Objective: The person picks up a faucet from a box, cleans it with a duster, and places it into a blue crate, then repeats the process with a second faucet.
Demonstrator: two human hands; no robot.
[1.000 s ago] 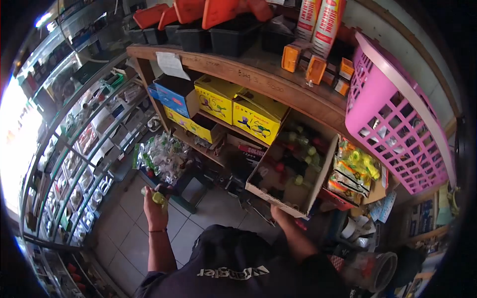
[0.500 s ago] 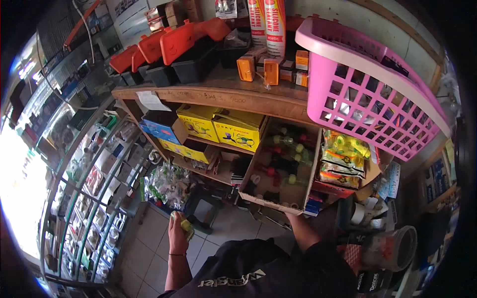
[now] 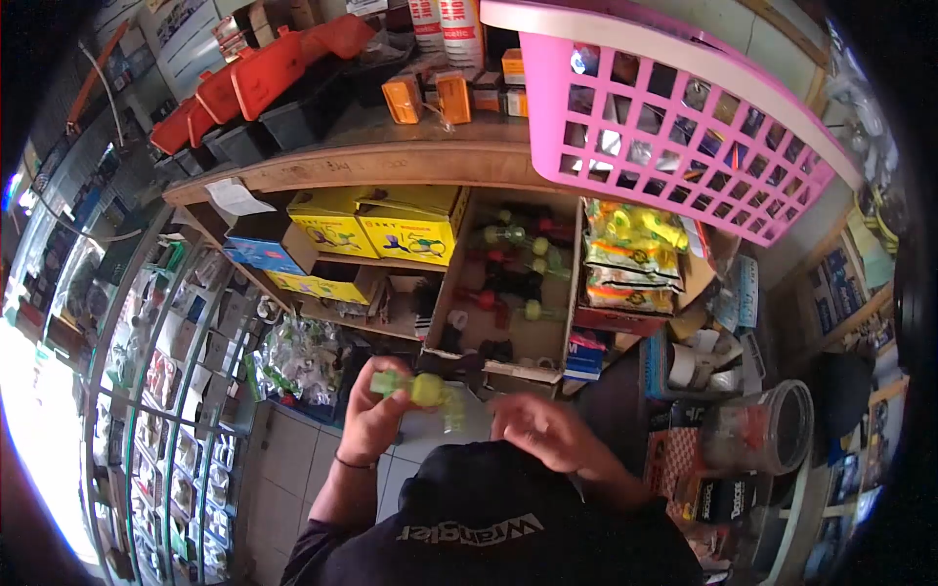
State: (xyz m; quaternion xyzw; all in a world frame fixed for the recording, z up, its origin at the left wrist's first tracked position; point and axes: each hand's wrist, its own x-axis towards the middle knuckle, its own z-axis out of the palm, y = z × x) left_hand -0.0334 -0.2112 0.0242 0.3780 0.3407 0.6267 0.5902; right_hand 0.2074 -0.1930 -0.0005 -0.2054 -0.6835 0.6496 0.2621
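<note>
**Yellow-green fitting in hand, others in the open carton**

Just left of centre in the lower half of the frame, the left hand (image 3: 371, 415) has its grip closed around a yellow-green plastic fitting (image 3: 426, 390), whose clear end points toward the right hand (image 3: 542, 430). That hand's grip is released, its fingers loosely bent, with nothing visible in it; it is near the fitting but apart from it.

As far as can be judged, one piece is out and in hand, while similar yellow-green, red and black pieces lie loose in the open cardboard carton (image 3: 523, 370) at centre. Nothing shows the held piece joined to another or put down. Yellow boxes (image 3: 405, 234) stand left of the carton, glossy packets (image 3: 633, 259) right of it.
</note>
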